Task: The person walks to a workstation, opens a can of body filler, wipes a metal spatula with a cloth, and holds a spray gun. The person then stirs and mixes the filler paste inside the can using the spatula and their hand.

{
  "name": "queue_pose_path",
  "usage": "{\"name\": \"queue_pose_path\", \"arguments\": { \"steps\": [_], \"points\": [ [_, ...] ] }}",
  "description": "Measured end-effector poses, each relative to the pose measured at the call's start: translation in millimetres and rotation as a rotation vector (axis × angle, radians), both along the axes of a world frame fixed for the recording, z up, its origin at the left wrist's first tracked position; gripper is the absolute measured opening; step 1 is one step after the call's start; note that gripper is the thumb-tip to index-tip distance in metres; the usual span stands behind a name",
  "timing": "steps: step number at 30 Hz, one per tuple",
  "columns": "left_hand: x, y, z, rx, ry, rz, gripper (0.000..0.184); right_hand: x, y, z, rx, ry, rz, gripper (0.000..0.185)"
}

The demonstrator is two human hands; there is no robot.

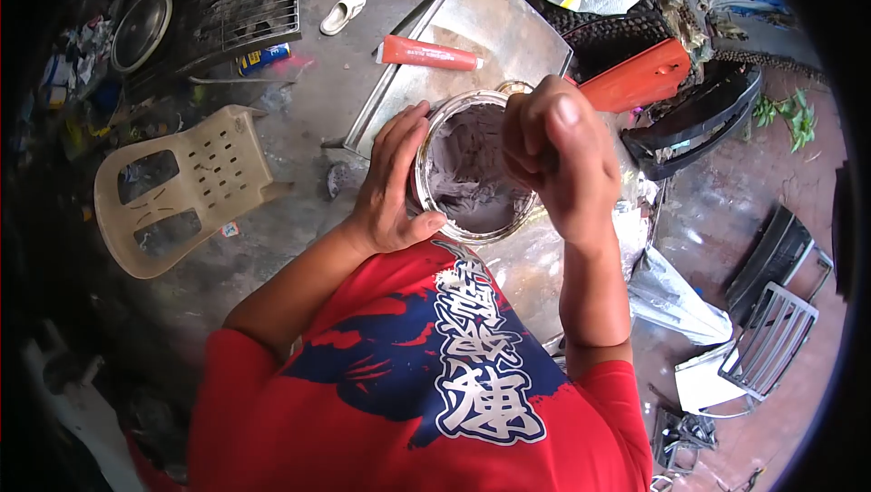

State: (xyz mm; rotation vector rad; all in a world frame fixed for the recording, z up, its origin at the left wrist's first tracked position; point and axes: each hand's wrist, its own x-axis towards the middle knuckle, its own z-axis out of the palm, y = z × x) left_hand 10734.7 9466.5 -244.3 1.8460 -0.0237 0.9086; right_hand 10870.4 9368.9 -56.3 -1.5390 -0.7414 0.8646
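A round metal can (pixel 472 161) of thick greyish-purple paste stands open in front of my chest, its rim smeared. My left hand (pixel 395 179) is wrapped along the can's left side, fingers at the far edge and thumb near the front rim. Over the right part of the opening is my right hand (pixel 562 152), closed in a fist with the thumb uppermost. Whatever it grips is hidden below the fist. Just beyond the can, a red tube (pixel 428 53) lies on the scuffed metal tabletop (pixel 499 20).
To the left, a beige plastic chair (pixel 186 183) lies on the floor. Behind it are a dark metal grille (pixel 245 15) and a blue can (pixel 263 59). A pale clog (pixel 343 13) is further back. An orange-red panel (pixel 635 79) and black car parts (pixel 694 129) lie right.
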Motion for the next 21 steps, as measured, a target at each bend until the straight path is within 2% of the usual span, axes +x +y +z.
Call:
{"name": "queue_pose_path", "arguments": {
  "steps": [3,6,8,11,14,15,20,21],
  "points": [
    [-0.6,1.0,1.8,0.006,0.011,-0.007,0.091,0.8,-0.2,-5.3,-0.033,-0.096,0.008,0.042],
    [-1.5,1.6,4.2,0.008,0.0,-0.005,0.091,1.8,-9.6,-48.8,-0.026,-0.101,0.041,0.038],
    [-1.6,1.9,3.6,0.003,0.004,-0.007,0.09,2.4,-10.7,-65.9,-0.017,-0.06,0.078,0.038],
    [-3.5,0.0,3.4,-0.005,0.006,-0.013,0.09,11.6,-11.0,-47.3,-0.09,0.186,0.083,0.034],
    [-0.9,1.7,1.4,0.004,0.004,-0.006,0.09,7.9,-9.4,-8.1,0.054,0.1,0.136,0.034],
    [-2.2,1.1,0.7,0.008,0.007,-0.008,0.09,3.4,-6.3,1.2,0.022,0.059,0.099,0.043],
    [-1.8,0.4,0.8,-0.003,0.008,-0.009,0.09,7.2,-18.2,-35.5,-0.067,-0.306,0.259,0.048],
    [-1.8,0.5,1.2,-0.004,0.009,-0.009,0.091,5.0,-20.8,-42.2,-0.092,-0.345,0.289,0.041]
  ]
}}
